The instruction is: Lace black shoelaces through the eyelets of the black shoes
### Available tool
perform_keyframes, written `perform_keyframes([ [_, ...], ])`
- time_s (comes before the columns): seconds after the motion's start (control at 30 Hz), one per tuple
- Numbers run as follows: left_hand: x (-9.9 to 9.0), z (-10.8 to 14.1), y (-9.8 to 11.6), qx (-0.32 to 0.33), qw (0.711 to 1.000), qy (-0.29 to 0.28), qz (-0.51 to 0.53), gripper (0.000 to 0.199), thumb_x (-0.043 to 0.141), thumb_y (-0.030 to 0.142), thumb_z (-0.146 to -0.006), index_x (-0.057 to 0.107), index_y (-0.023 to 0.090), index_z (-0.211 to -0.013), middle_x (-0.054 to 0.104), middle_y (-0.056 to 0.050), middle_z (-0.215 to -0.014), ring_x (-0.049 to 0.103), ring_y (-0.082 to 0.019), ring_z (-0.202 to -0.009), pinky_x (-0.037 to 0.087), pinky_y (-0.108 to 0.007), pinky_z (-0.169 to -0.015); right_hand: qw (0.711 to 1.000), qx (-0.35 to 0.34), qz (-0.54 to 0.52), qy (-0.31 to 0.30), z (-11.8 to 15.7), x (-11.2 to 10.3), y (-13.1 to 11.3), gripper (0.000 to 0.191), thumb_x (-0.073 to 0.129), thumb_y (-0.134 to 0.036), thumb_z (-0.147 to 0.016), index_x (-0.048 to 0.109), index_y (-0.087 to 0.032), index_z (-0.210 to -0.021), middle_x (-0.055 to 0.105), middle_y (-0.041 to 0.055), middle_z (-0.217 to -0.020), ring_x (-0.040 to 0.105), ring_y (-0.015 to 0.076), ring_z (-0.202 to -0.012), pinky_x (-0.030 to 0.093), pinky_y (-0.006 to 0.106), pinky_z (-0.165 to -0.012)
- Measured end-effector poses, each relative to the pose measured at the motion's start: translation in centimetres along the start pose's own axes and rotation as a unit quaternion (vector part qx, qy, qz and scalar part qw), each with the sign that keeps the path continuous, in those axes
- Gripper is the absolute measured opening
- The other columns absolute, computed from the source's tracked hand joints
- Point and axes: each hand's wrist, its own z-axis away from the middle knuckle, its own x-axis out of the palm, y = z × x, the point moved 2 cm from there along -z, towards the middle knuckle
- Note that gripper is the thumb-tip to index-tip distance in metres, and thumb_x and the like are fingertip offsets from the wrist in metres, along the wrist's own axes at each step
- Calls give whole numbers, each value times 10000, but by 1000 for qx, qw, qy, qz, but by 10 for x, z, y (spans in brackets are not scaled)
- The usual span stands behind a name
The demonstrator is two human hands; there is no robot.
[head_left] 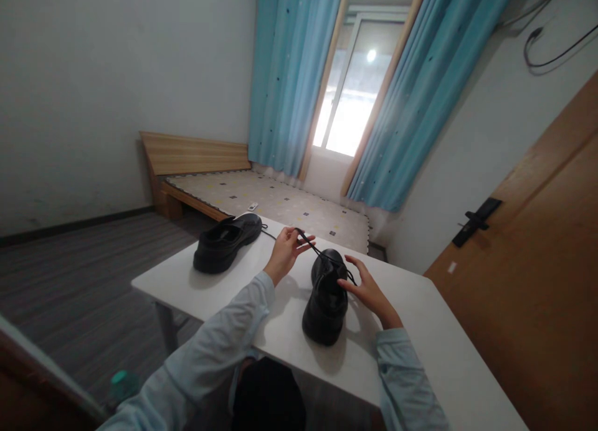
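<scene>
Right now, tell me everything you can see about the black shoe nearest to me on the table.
The near shoe is black, smooth and faintly glossy, leather-like, with a rounded toe and thick sole. It stands upright on the white table, heel toward the camera and toe pointing away. A thin black lace runs taut from its top up to the left hand, which pinches it. The right hand rests its fingers on the shoe's right side. The other shoe stands apart, to the left.

Single head-worn camera, tilted, looks forward and down from close above the white table (420,331) at lower centre, facing the window (355,88) at upper centre.
</scene>
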Motion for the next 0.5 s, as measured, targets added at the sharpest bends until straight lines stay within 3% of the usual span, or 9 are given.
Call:
perform_keyframes([
  [0.07,-1,0,1,-1,1000,2,2,242,573,362,-814,418,181,-857,530,-1,-936,635,-124,-751,543,-430,-768,1000,2,-2,0,0,0,0,658,684,-479,-687,466,-232,-1258,489,99,-1322,423,270,-1251,286,470,-1079],
  [0.17,-1,2,3,2,999,-3,-32,258,587,382,-793,436,183,-859,529,14,-889,563,-59,-591,554,-319,-630,1000,3,-5,2,0,0,-1,648,679,-485,-687,472,-239,-1249,493,94,-1315,426,267,-1249,285,467,-1083],
  [0.3,3,3,3,12,990,-67,-126,304,619,426,-750,463,187,-853,512,37,-799,482,-29,-466,411,-169,-414,1000,11,-6,2,0,0,-3,655,680,-487,-683,469,-227,-1246,488,102,-1312,426,268,-1247,288,464,-1083],
  [0.4,6,5,0,10,963,-129,-236,287,617,422,-754,528,165,-844,496,41,-693,442,-29,-429,336,-151,-381,1000,12,-6,-1,-1,0,-4,655,683,-479,-685,461,-224,-1246,487,101,-1312,424,264,-1248,286,464,-1084],
  [0.5,7,7,-3,45,917,-180,-353,226,627,370,-754,631,153,-817,530,-2,-779,462,-40,-476,392,-181,-431,1000,15,-5,-2,-2,0,-5,651,687,-471,-684,458,-228,-1244,486,98,-1310,425,262,-1245,285,466,-1083],
])
